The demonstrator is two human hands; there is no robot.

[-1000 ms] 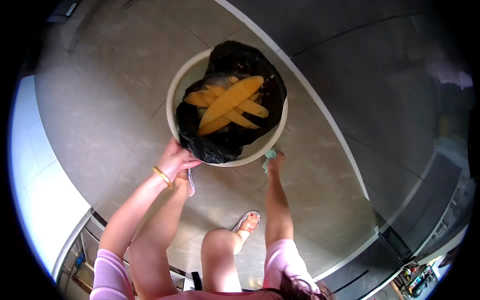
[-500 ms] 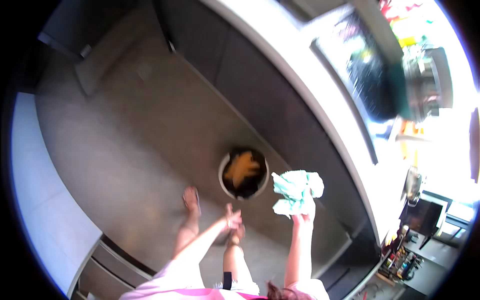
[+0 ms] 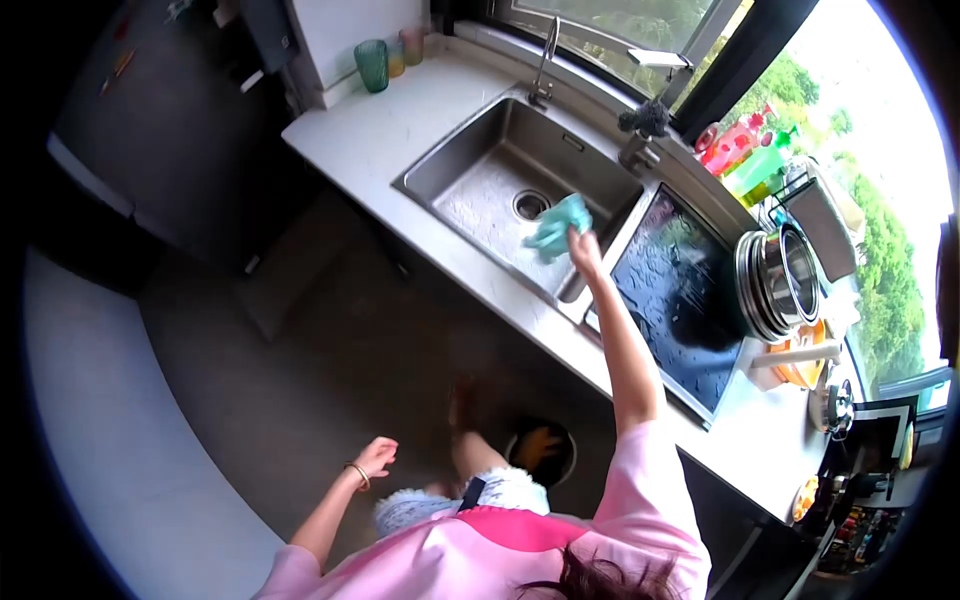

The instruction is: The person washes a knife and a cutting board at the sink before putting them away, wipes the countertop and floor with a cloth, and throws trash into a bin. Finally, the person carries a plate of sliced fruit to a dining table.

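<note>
A crumpled mint-green cloth (image 3: 560, 228) hangs from my right hand (image 3: 584, 250), whose fingers are closed on it. The cloth is over the front part of the stainless steel sink (image 3: 470, 170), close to its drain (image 3: 531, 205). Away from the counter, at my left side, my left hand (image 3: 377, 457) is in the air above the floor with its fingers curled in. I see nothing in it. A bangle circles that wrist.
Right of the sink lies a wet black panel (image 3: 665, 290), with stacked metal bowls (image 3: 775, 280) beyond it. A faucet (image 3: 545, 65) and soap bottles (image 3: 735, 145) line the window side. Coloured glasses (image 3: 371, 66) stand at the far left. A bin (image 3: 540, 450) is on the floor by my legs.
My right hand has carried the cloth from above the floor near the bin to over the sink. My view has swung up to the counter. The left hand's fingers have curled in.
</note>
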